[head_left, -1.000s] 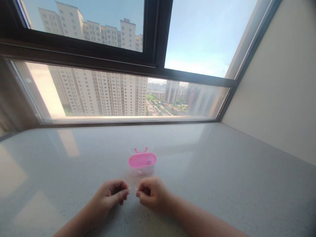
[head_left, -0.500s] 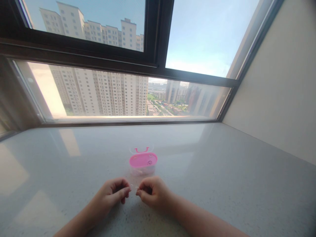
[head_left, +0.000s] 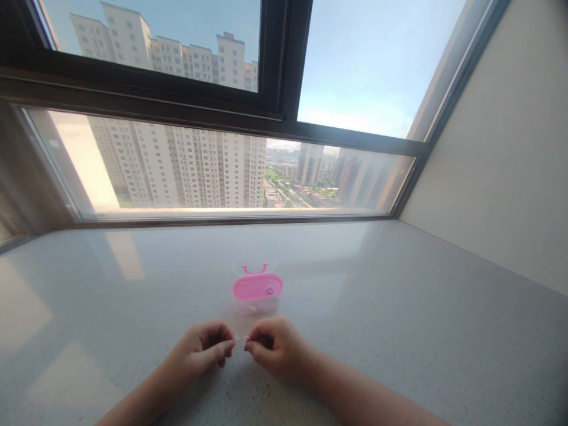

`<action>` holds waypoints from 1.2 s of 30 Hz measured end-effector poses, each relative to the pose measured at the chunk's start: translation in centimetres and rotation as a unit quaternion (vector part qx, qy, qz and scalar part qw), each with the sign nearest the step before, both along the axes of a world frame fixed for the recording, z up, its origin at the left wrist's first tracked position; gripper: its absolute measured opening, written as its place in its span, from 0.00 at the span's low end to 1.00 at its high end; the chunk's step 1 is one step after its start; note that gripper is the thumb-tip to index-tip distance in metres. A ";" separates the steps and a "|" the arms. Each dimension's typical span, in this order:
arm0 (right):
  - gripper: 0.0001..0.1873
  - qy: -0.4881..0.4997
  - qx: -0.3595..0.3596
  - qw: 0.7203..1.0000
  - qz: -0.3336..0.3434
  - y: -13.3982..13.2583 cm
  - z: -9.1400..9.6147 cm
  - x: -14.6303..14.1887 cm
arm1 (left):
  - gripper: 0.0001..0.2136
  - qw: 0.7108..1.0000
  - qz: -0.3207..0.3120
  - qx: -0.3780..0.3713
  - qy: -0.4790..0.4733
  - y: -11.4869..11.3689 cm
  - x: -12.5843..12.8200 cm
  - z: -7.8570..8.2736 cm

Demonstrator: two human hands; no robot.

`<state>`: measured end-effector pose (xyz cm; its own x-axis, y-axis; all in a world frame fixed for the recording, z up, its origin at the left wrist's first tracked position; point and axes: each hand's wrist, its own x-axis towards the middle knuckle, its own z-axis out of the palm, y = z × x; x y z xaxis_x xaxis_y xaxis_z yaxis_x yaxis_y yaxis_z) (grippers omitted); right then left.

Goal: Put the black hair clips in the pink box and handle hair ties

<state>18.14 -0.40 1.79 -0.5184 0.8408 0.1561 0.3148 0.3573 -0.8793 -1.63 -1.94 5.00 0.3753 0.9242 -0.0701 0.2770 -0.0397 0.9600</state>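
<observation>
My left hand (head_left: 200, 354) and my right hand (head_left: 274, 348) rest on a pale speckled stone sill (head_left: 399, 307), fingertips nearly touching. Both are closed in a pinch on a tiny pale object (head_left: 241, 339) held between them; it is too small to name. Just beyond the hands stands a small clear container with a pink tray (head_left: 257, 288) and a pink clasp (head_left: 254, 270) on its open lid.
A wide window with a dark frame (head_left: 284, 65) runs along the back edge of the sill, showing tall buildings outside. A cream wall (head_left: 501, 171) bounds the sill on the right.
The hands have drawn slightly closer together, fingertips now almost meeting. Nothing else has moved.
</observation>
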 end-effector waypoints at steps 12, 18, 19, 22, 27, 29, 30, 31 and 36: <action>0.08 -0.001 0.008 1.000 0.000 -0.1 0.2 -0.1 | 0.08 1.000 -0.007 0.012 0.003 0.1 -0.2 -0.4; 0.07 0.002 0.008 1.000 -0.001 0.0 0.1 -0.1 | 0.09 1.000 -0.004 0.009 0.002 0.1 -0.2 -0.4; 0.07 0.004 0.008 1.000 -0.001 0.0 0.1 -0.1 | 0.10 1.000 -0.005 0.009 -0.001 0.1 -0.2 -0.5; 0.08 0.011 0.009 1.000 0.001 0.0 0.0 0.0 | 0.10 1.000 -0.007 0.009 -0.010 0.2 -0.2 -0.5; 0.07 0.016 0.012 1.000 0.004 0.1 -0.2 0.0 | 0.11 1.000 -0.002 0.003 -0.017 0.3 -0.3 -0.6; 0.07 0.015 0.011 1.000 0.004 0.1 -0.2 0.0 | 0.11 1.000 -0.001 0.001 -0.018 0.3 -0.3 -0.7; 0.07 0.014 0.010 1.000 0.003 0.1 -0.2 0.0 | 0.11 1.000 -0.001 0.001 -0.019 0.4 -0.3 -0.8; 0.07 0.014 0.011 1.000 0.002 0.1 -0.1 0.0 | 0.12 1.000 0.001 0.000 -0.020 0.4 -0.3 -0.9; 0.09 0.015 0.010 1.000 0.004 0.0 0.1 0.0 | 0.13 1.000 0.005 -0.006 -0.024 0.4 -0.3 -1.0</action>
<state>18.15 -0.40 1.89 -0.5193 0.8333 0.1894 0.2851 0.3779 -0.8808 -1.97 -1.59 4.03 0.3693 0.9272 -0.0628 0.2306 -0.0259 0.9727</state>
